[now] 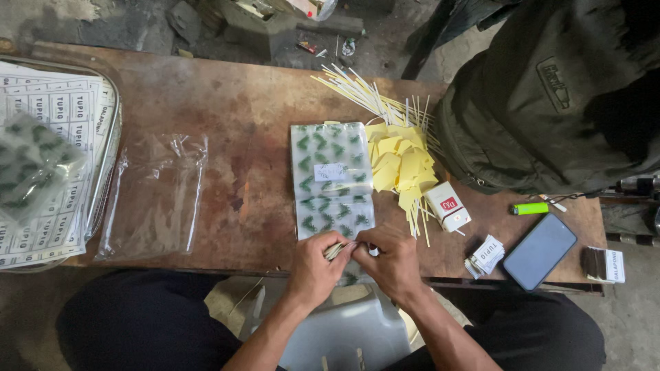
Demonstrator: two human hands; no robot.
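My left hand (315, 264) and my right hand (390, 260) meet at the near edge of a wooden table (234, 103). Together they pinch a small bundle of thin pale strips (337, 249). Both hands rest on the near end of a clear plastic bag (331, 180) that lies flat, filled with rows of small green sprigs and a white label. Right of the bag lies a heap of yellow paper pieces (400, 161) with thin pale sticks (364, 93) fanned out behind it.
An empty clear bag (157, 196) lies at the left, beside a tray of printed label sheets (48, 124) with another filled bag on it. At the right are a small white-and-red box (448, 206), a green lighter (529, 208), a phone (540, 251), small label stacks (487, 255) and a dark backpack (550, 96).
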